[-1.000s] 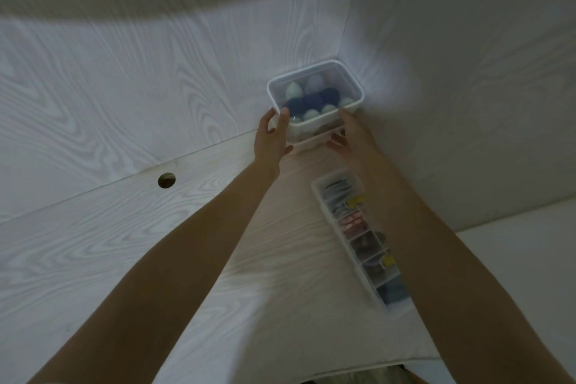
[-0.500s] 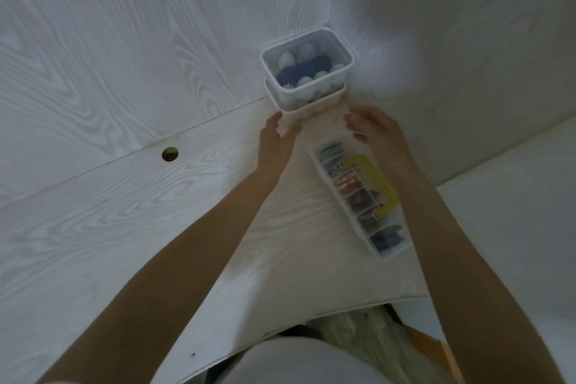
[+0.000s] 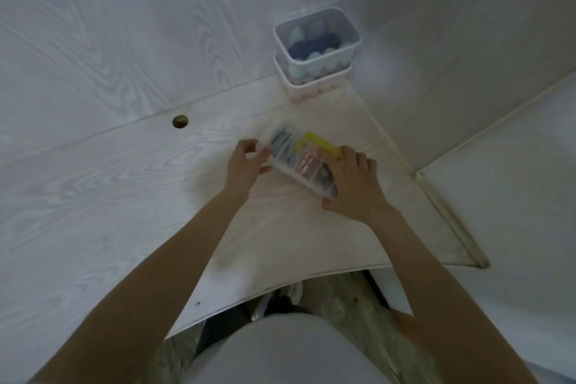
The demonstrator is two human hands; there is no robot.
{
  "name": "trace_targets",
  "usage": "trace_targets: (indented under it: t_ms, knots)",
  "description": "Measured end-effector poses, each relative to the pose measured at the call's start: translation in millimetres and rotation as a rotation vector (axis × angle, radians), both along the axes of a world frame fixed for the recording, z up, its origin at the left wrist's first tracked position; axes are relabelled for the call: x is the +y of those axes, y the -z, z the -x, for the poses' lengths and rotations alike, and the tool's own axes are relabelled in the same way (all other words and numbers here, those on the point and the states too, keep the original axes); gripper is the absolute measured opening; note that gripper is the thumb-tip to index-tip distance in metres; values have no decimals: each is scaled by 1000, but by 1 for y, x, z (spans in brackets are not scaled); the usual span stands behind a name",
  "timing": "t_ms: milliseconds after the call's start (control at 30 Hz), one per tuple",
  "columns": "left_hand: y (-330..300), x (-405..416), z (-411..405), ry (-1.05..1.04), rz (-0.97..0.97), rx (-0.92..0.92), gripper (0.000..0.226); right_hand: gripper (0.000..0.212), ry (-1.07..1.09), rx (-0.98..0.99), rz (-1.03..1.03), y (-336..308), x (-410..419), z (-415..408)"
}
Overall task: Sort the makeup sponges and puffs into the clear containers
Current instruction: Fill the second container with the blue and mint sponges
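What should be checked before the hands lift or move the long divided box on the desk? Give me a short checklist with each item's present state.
1. Left hand on the divided box's far end: ok, fingers curl at its corner.
2. Right hand on the near end: ok, fingers over the top, thumb at the near edge.
3. Box lid latched: cannot tell; too blurred.
4. Yellow piece secured on the box: cannot tell.
5. Stacked sponge containers out of the way: ok, in the corner, apart from both hands.
6. Upper container seated squarely on the lower one: ok, looks level.
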State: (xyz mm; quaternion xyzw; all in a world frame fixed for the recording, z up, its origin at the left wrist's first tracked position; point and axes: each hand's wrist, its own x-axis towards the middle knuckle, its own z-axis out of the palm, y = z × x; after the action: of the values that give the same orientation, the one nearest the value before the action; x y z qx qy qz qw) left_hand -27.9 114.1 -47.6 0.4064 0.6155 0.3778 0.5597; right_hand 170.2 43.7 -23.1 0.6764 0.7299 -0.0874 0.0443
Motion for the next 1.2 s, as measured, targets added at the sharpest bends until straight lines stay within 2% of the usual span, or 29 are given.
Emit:
trace_targets:
  t_ms: [100,200,267,400,467,600,700,967,1200]
  knots:
    - [7,-14,58,-119,45,-95,27,102,-248,-22,17,-1,38,32]
    - [13,-19,96,-148,38,-50,32,102,-407,-80,9,5,79,65]
    - [13,-10,109,-211,25,-29,34,93,-458,-102,-49,7,105,81]
    - [14,25,117,-286,-4,-9,35,70,-386,-11,-313,17,142,97]
    - [16,43,115,-304,-16,-6,36,66,-315,-8,-419,24,154,101]
    - [15,63,112,-383,-28,-56,33,67,-246,-17,-465,26,169,111]
    - [14,75,113,-402,-47,-61,31,67,-209,11,-433,26,179,115]
    - [12,98,121,-392,-48,-75,32,73,-323,44,-92,20,214,106]
    - [12,98,108,-460,-24,-150,32,69,-336,52,-68,17,233,109]
